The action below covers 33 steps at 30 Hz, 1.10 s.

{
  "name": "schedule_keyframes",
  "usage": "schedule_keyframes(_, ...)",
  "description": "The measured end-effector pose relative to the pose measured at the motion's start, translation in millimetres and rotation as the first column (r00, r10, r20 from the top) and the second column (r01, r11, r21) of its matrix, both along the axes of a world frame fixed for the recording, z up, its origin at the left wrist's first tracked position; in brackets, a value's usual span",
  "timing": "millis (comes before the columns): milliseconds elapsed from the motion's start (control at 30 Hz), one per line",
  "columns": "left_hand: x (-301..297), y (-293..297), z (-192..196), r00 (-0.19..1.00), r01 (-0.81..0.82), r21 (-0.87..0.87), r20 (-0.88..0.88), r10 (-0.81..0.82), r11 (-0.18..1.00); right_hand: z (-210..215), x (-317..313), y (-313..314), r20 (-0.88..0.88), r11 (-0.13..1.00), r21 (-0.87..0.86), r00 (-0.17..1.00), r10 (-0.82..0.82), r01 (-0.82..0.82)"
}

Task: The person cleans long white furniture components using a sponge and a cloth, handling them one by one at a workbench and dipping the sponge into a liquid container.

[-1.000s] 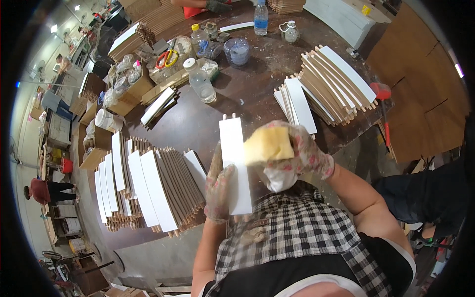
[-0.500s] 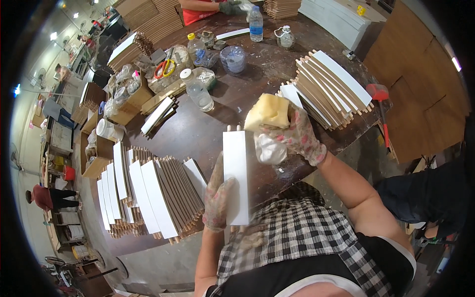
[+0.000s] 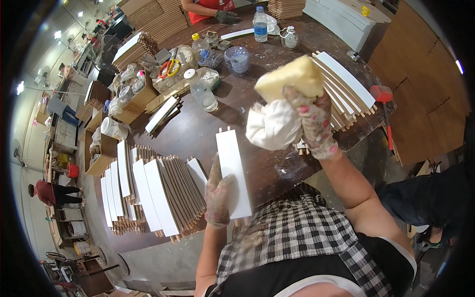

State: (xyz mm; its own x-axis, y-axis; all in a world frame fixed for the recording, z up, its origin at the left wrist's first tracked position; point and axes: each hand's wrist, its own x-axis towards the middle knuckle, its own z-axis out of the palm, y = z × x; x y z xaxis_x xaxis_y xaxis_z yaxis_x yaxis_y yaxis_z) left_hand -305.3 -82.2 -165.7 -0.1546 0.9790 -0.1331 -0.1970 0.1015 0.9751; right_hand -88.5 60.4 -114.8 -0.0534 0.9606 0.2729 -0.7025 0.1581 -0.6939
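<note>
My left hand (image 3: pixel 218 194), in a flowered work glove, grips the near left edge of a white rectangular panel (image 3: pixel 232 171) with two pegs at its far end; the panel lies lengthwise on the dark wooden table (image 3: pixel 198 131). My right hand (image 3: pixel 311 119), gloved the same way, is raised above the table and holds a yellow sponge (image 3: pixel 291 78) together with a bunched white cloth (image 3: pixel 273 124). The sponge hangs well above and to the right of the panel, in front of a fanned stack of panels (image 3: pixel 346 91).
A leaning row of white-faced panels (image 3: pixel 153 193) stands left of my left hand. Jars, a plastic bottle (image 3: pixel 200 89), scissors (image 3: pixel 168 68) and a cup (image 3: pixel 238 59) crowd the far table. Another person in red (image 3: pixel 208 7) works at the far edge. A red mallet (image 3: pixel 383 99) hangs off the right edge.
My right hand has lifted the sponge and cloth off the panel and swung them up and to the right. My left hand keeps holding the panel, which stays on the table.
</note>
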Motion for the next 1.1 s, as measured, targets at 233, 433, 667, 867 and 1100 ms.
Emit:
schedule_keyframes(233,15,1,-3,0.991,0.018,-0.064,0.134,-0.009,0.998,-3,-61,-44,0.516,0.657,0.751,0.681,-0.519,-0.068)
schedule_keyframes(433,19,0,14,0.996,0.043,-0.034,0.081,-0.04,0.999,-41,-63,-18,0.493,0.517,0.841,0.615,-0.615,-0.157)
schedule_keyframes(667,11,-6,15,1.0,0.025,-0.045,0.006,-0.024,0.999,-23,-48,40,0.479,0.766,0.64,0.753,-0.451,0.052)
schedule_keyframes(867,8,8,9,0.936,-0.04,0.001,-0.351,0.037,0.999,-32,-74,-11,0.509,0.596,0.801,0.592,-0.626,-0.058)
schedule_keyframes(1100,-15,32,-66,0.698,0.019,0.27,-0.692,0.181,0.963,-39,-55,-90,0.548,0.643,0.737,0.741,-0.387,-0.209)
